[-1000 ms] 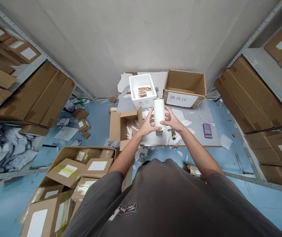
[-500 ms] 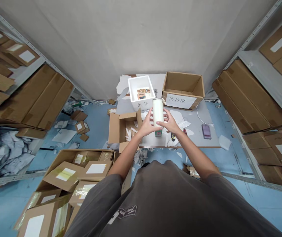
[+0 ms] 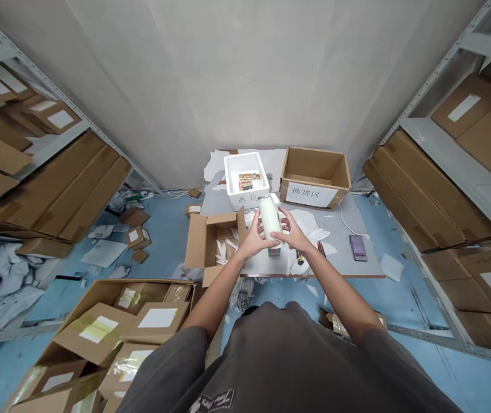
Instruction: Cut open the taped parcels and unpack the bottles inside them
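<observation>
A pale cream cylindrical container (image 3: 271, 219) is held between both hands above the table, tilted a little to the left at its top. My left hand (image 3: 254, 238) wraps its left side, and my right hand (image 3: 292, 232) grips its right side, thumb across the front. Just below the cylinder a green item (image 3: 274, 252) shows on the table, mostly hidden. Behind it stands a white foam box (image 3: 245, 201) with small printed packets inside. An open carton (image 3: 206, 244) with white pieces in it is left of my left hand.
A labelled carton (image 3: 312, 195) stands at the table's back right. A yellow-black tool (image 3: 300, 258), loose paper and a purple pixelated item (image 3: 358, 248) lie on the table (image 3: 340, 264). A large carton of boxes (image 3: 99, 282) is at lower left; loaded shelves flank both sides.
The view has tilted upward, so the table sits lower in the picture. The cylinder has gone from upright to leaning left, with both hands still on it.
</observation>
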Motion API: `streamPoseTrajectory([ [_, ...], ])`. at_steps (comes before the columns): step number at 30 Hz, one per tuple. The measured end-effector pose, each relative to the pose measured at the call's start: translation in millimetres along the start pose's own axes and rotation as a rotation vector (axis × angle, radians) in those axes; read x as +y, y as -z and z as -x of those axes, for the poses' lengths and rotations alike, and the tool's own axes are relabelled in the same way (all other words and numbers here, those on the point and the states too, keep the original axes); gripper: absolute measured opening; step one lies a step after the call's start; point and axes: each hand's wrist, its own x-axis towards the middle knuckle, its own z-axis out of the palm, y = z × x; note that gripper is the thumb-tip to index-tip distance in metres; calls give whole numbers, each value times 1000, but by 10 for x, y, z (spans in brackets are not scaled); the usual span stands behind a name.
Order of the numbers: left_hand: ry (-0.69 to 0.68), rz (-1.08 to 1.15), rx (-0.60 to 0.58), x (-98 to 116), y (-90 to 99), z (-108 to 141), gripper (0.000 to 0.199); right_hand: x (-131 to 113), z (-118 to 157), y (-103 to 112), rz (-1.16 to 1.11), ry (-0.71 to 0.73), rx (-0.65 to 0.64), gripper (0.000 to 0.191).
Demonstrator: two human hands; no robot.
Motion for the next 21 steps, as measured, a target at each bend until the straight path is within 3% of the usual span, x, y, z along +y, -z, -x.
streamPoseTrajectory([
  [2,4,-42,2,9,-8,17,157,-4,-4,-12,-30,-28,-30,120],
  [6,-21,-154,75,28,11,9,157,14,11,-39,16,-22,66,126],
  [8,-4,-82,48,31,50,-7,155,10,23,-18,-3,-28,59,123],
  [12,50,90,-62,-17,110,-10,151,-23,16,86,-114,-74,-74,117],
  [15,55,61,-85,-80,102,18,149,-29,6,132,-101,-74,-97,122],
  [18,54,-48,-85,-76,144,9,140,-13,23,137,-40,-81,-49,128],
  [21,56,-82,-29,63,291,-140,123,8,52,143,-3,-122,-38,131],
])
